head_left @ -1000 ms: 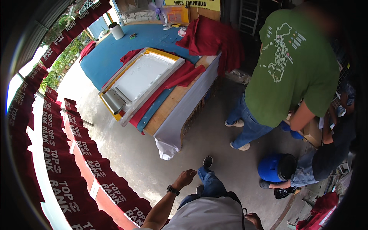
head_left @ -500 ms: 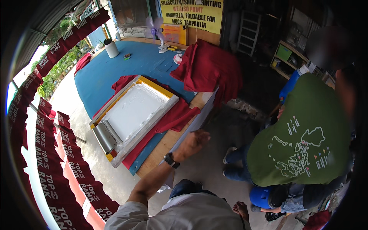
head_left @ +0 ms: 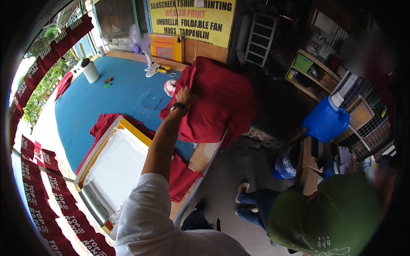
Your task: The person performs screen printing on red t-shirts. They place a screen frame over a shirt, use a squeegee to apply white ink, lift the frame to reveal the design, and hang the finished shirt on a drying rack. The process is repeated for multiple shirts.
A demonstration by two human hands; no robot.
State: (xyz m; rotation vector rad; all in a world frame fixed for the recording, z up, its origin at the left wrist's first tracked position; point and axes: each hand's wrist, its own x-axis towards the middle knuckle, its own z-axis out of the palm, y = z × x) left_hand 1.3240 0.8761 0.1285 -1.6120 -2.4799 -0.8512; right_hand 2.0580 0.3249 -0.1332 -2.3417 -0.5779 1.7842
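Our pale-sleeved left arm (head_left: 150,198) reaches past a framed screen (head_left: 115,158), where a metal bar (head_left: 96,201) lies along the near end. Farther up the blue table (head_left: 119,87), our left hand (head_left: 185,97) rests on the left part of a red cloth heap (head_left: 220,104). The cloth lies beneath the curled fingers and spreads rightward over the table's edge; whether they pinch a fold, we cannot tell. Beyond, we see a fan (head_left: 147,59) and a yellow sign (head_left: 191,22).
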